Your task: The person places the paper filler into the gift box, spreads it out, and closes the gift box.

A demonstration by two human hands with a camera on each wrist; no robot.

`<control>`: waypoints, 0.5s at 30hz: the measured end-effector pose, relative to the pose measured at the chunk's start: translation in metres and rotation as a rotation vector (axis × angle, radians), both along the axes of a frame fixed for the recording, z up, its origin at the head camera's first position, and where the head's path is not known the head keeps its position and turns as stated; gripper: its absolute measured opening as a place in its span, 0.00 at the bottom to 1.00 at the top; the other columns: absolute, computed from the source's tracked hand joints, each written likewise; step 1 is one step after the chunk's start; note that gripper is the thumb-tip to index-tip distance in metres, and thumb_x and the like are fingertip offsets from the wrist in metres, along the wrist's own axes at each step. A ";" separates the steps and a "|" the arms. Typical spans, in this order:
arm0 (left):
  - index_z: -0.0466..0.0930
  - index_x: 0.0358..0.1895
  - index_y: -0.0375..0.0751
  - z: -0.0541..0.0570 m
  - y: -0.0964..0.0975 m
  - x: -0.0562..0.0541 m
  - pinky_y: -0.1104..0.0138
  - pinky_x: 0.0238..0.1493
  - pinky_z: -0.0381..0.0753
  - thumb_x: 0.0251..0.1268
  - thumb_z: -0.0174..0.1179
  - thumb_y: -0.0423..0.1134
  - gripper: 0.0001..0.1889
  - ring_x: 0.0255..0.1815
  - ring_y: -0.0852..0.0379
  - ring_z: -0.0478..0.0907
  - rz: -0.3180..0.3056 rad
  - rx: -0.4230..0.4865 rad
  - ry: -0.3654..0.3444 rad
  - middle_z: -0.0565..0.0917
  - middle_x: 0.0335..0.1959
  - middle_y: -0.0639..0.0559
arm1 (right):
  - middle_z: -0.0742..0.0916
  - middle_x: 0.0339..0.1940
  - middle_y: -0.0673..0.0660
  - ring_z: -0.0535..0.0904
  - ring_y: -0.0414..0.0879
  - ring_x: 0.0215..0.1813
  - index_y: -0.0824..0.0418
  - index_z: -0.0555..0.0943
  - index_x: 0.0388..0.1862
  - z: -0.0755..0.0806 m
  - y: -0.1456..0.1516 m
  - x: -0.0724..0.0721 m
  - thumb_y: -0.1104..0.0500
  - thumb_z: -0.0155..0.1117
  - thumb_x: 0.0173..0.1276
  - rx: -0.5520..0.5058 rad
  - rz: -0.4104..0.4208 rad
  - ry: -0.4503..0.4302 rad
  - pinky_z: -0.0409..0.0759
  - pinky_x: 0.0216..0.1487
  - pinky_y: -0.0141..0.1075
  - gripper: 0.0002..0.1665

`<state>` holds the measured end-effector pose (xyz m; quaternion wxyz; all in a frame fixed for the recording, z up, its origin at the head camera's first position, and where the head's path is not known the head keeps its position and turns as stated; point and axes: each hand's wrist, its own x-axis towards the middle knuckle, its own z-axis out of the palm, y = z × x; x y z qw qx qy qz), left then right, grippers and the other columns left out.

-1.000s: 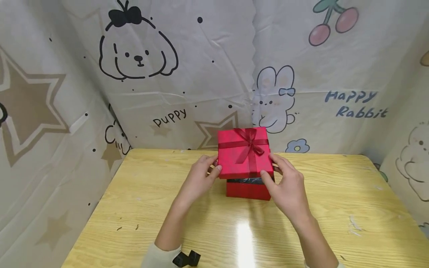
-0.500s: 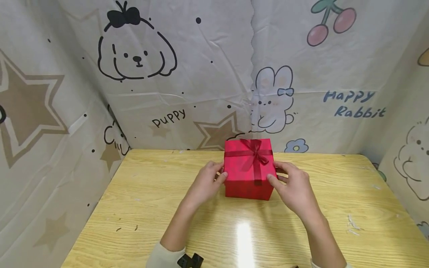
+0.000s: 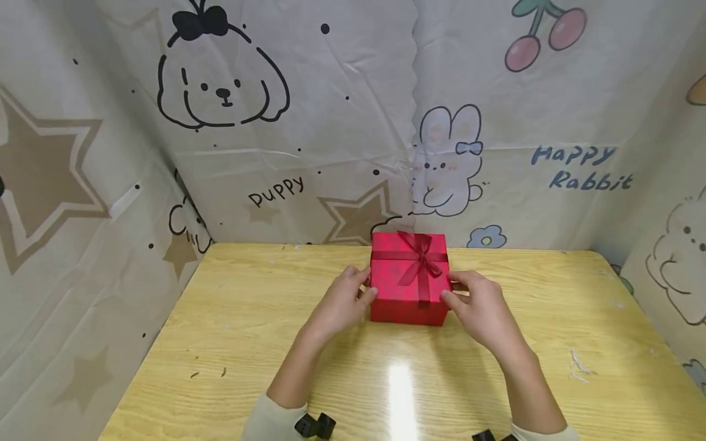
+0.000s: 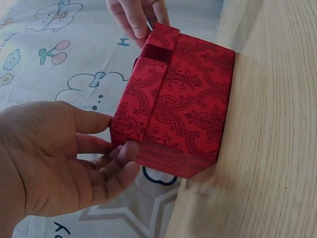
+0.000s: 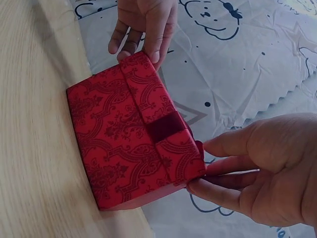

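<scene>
A red gift box [image 3: 405, 314] with a dark damask pattern stands on the table, its lid [image 3: 391, 278] seated on top. Across the lid runs a dark red ribbon tied in a bow [image 3: 423, 262]. My left hand [image 3: 341, 303] holds the lid's left front corner between thumb and fingers. At the opposite corner my right hand [image 3: 486, 309] pinches the lid the same way. In the left wrist view the lid's rim [image 4: 131, 101] overlaps the box wall [image 4: 190, 99] with no visible gap. The box's inside is hidden.
The wood-grain table [image 3: 248, 343] ends at a cloth backdrop [image 3: 331, 122] printed with cartoon animals, just behind the box. White scraps [image 3: 579, 366] lie on the right, small dark bits [image 3: 209, 373] on the left. Black cubes [image 3: 315, 425] sit at the left sleeve.
Both hands have lowered the lid from above and behind the box onto it. The dark opening seen a second ago is covered. Over the last half second the lid has settled slightly lower.
</scene>
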<state>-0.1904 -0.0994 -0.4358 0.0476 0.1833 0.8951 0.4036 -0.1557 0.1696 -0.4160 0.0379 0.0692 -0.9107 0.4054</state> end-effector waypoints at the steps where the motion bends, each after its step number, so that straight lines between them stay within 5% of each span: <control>1: 0.67 0.77 0.25 0.000 0.000 0.000 0.65 0.46 0.85 0.81 0.59 0.35 0.28 0.46 0.52 0.83 0.000 -0.006 -0.003 0.78 0.53 0.40 | 0.83 0.62 0.73 0.85 0.67 0.59 0.77 0.76 0.69 -0.001 0.000 -0.001 0.68 0.68 0.74 0.003 0.004 -0.008 0.89 0.50 0.46 0.27; 10: 0.65 0.78 0.26 -0.004 -0.001 -0.002 0.64 0.45 0.85 0.83 0.56 0.38 0.29 0.48 0.52 0.83 -0.019 -0.006 -0.048 0.78 0.56 0.40 | 0.82 0.62 0.75 0.86 0.67 0.58 0.78 0.77 0.68 -0.004 0.000 -0.004 0.68 0.68 0.74 0.025 0.024 -0.028 0.89 0.49 0.46 0.26; 15: 0.66 0.78 0.28 -0.006 -0.003 -0.002 0.61 0.46 0.79 0.86 0.52 0.42 0.28 0.42 0.53 0.77 -0.032 -0.067 -0.074 0.78 0.49 0.43 | 0.82 0.61 0.75 0.86 0.66 0.57 0.78 0.77 0.67 -0.006 0.000 -0.006 0.68 0.66 0.75 0.030 0.025 -0.027 0.89 0.49 0.46 0.25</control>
